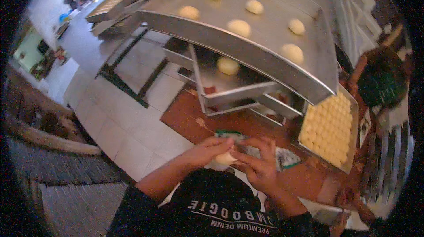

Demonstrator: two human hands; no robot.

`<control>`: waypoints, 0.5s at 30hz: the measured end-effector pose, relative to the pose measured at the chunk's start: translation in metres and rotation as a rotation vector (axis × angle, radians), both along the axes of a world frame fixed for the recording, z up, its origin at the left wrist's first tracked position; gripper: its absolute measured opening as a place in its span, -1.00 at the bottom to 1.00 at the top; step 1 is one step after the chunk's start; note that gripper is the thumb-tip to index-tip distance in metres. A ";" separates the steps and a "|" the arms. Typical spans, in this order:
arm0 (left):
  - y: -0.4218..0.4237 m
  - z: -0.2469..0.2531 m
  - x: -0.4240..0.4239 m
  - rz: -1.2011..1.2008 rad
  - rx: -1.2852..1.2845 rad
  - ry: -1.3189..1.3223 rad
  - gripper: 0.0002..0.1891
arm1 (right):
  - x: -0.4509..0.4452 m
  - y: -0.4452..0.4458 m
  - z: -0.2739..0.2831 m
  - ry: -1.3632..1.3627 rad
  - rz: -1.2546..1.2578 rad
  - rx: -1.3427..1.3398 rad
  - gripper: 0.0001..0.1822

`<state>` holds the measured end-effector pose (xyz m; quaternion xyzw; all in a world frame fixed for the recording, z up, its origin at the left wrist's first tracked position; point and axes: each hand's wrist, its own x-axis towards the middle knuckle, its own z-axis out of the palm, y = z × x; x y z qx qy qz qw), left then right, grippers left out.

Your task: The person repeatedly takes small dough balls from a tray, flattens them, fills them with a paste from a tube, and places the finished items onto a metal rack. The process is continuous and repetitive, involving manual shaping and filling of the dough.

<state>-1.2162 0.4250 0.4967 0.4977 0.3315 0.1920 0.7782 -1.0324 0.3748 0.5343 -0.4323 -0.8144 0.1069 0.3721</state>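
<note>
Close to my chest, my left hand (pixel 212 149) and my right hand (pixel 258 164) are together around a pale dough ball (pixel 226 158), with fingers of both hands on it. Part of the ball is hidden by the fingers. Beyond my hands a large metal baking tray (pixel 225 38) holds several spaced dough balls, one of them (pixel 239 28) near its front wall. Another dough ball (pixel 228 66) lies on a lower metal surface under that tray.
At the right, a tray (pixel 357 137) is packed with rows of small dough balls (pixel 328 127). A person's arms and dark green top (pixel 381 78) are beside it. A patterned cloth (pixel 286 157) lies below my hands. Farther left are stacked trays (pixel 116 3) and a dark metal frame (pixel 124 86).
</note>
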 end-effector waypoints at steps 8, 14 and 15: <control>0.025 0.002 0.042 -0.348 -0.204 -0.864 -0.30 | 0.006 -0.011 -0.004 0.350 0.190 -0.557 -0.87; -0.002 -0.010 0.067 0.145 0.132 -0.512 -0.33 | 0.003 -0.002 -0.006 1.585 0.017 -0.934 -0.92; -0.002 -0.010 0.070 0.172 0.328 -0.439 -0.38 | 0.001 -0.001 -0.008 1.691 0.009 -0.902 -0.92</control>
